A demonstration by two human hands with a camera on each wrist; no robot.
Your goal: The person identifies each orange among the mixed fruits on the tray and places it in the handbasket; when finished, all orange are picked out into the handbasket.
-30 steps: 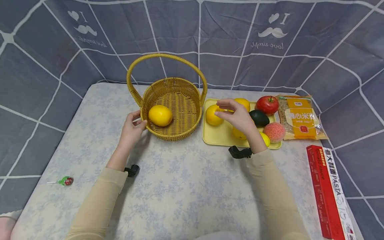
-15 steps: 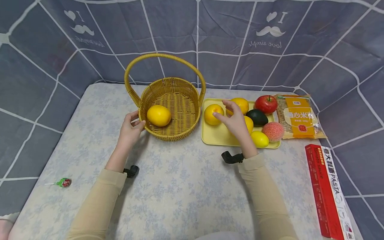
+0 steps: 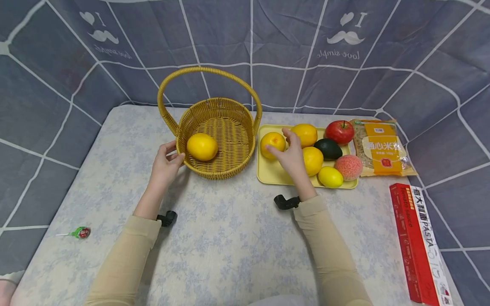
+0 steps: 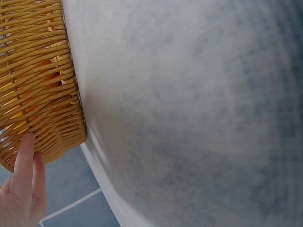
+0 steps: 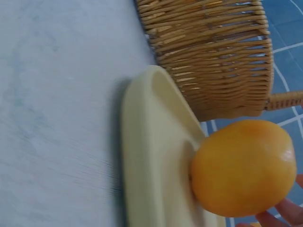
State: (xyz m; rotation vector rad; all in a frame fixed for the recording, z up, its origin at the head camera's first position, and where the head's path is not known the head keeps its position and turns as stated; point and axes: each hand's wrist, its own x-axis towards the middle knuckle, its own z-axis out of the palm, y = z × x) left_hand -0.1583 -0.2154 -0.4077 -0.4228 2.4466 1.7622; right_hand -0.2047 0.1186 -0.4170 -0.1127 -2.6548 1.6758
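My left hand [image 3: 165, 165] holds the left rim of a round wicker basket [image 3: 233, 168], thumb on the inner side and fingers outside. In the left wrist view, fingertips press the woven wall. A yellow-orange fruit [image 3: 202, 147] lies in the basket's left part. My right hand [image 3: 292, 158] is at an orange [image 3: 272, 143] on the left end of a yellow tray [image 3: 269, 176]. Its thumb overlaps the orange's front and its fingers reach the far right side, spread apart. In the right wrist view, fingertips are right at the orange [image 5: 241, 168], which sits on the tray.
Also on the tray are two more yellow-orange fruits [image 3: 305, 135], an avocado [image 3: 328, 149], an apple [image 3: 339, 131], a lemon [image 3: 331, 177] and a pink peach [image 3: 348, 167]. A pasta bag [image 3: 383, 148] and a red-white pasta box [image 3: 419, 242] lie right; a lollipop [image 3: 80, 232] lies left.
My right hand has moved left over the tray, coming in around the orange and uncovering the lemon and the middle fruit. My left hand stays on the basket rim.
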